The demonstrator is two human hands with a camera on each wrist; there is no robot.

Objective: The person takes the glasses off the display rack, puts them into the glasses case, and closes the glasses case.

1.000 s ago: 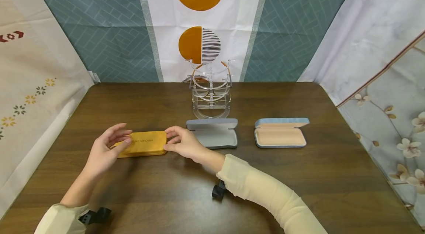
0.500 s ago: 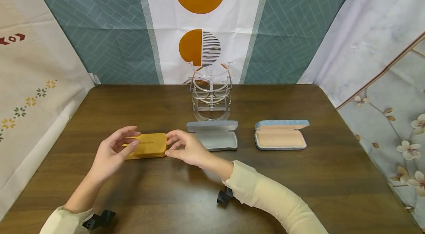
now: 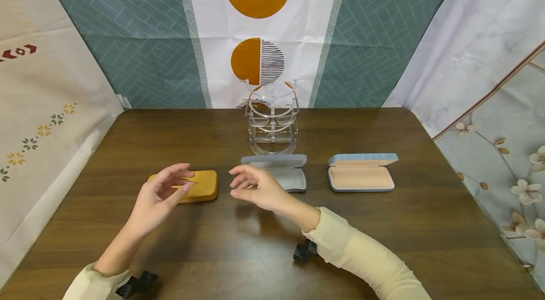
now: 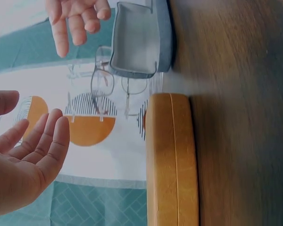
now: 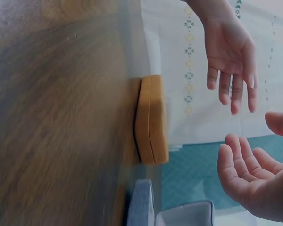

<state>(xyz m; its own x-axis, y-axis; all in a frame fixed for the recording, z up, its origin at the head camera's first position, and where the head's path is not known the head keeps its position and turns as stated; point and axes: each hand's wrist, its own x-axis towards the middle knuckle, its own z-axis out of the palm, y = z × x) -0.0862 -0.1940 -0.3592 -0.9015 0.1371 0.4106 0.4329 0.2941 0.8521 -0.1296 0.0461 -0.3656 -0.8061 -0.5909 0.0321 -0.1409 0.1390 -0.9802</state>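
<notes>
A yellow glasses case [image 3: 206, 185] lies closed on the table at the left, its printed lid partly hidden by my left hand [image 3: 158, 200]. That hand hovers at the near left of the case, fingers loosely bent and holding nothing. My right hand [image 3: 264, 190] hangs in the air right of the yellow case, apart from it, with nothing in its fingers. Behind it stands an open grey glasses case [image 3: 294, 179], partly covered from view. In the right wrist view, the yellow case [image 5: 152, 120] sits flat with both hands away from it.
An open blue glasses case [image 3: 362, 178] with a beige lining stands further right. At the back, a clear display stand [image 3: 272, 132] carries glasses. Patterned cloths [image 3: 145, 54] hang behind and beside the wooden table [image 3: 362, 243].
My right hand has let go of the yellow case's right end and moved right, away from it. My left hand has drifted slightly right. The yellow case stays closed on the table.
</notes>
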